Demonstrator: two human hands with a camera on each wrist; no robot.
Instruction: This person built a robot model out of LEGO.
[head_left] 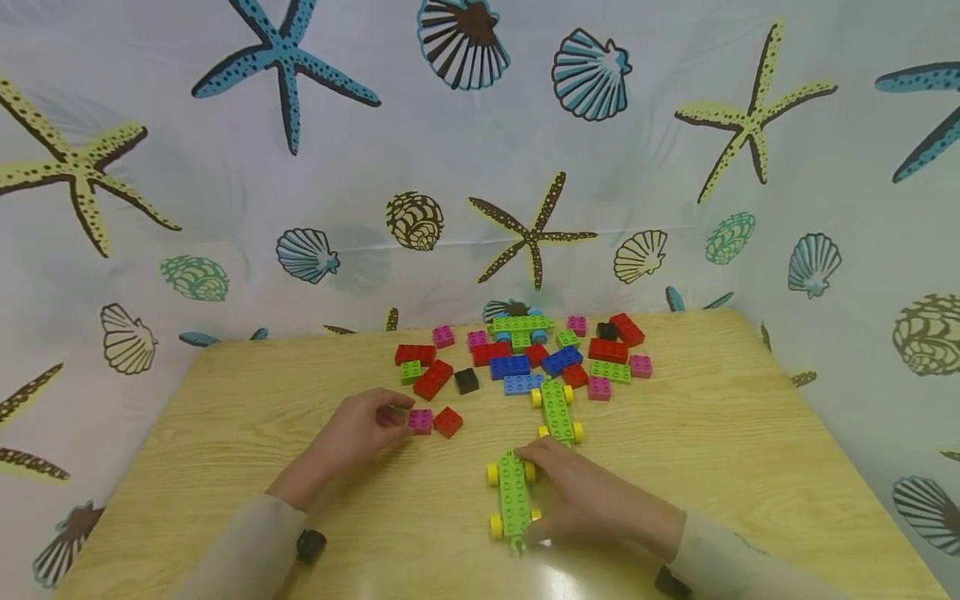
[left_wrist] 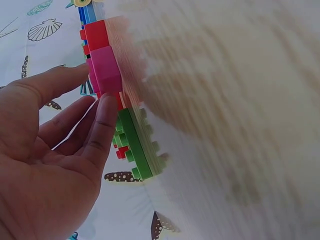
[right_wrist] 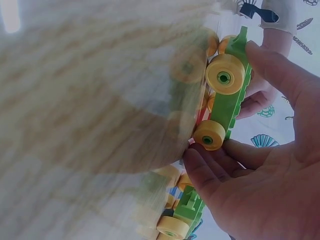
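Observation:
On the left, my left hand pinches a small pink brick between thumb and fingertips. A red square brick lies just right of it. In the left wrist view the pink brick shows between the thumb and a finger. My right hand holds a green toy car base with yellow wheels by its two ends, thumb at the near end and fingers at the far end. The right wrist view shows this car base side-on. Behind it stands a second green car base, also on yellow wheels.
Several loose bricks lie toward the back, among them a red brick, a black brick and a blue brick. A green car base with blue wheels stands near the shell-patterned cloth behind the wooden table.

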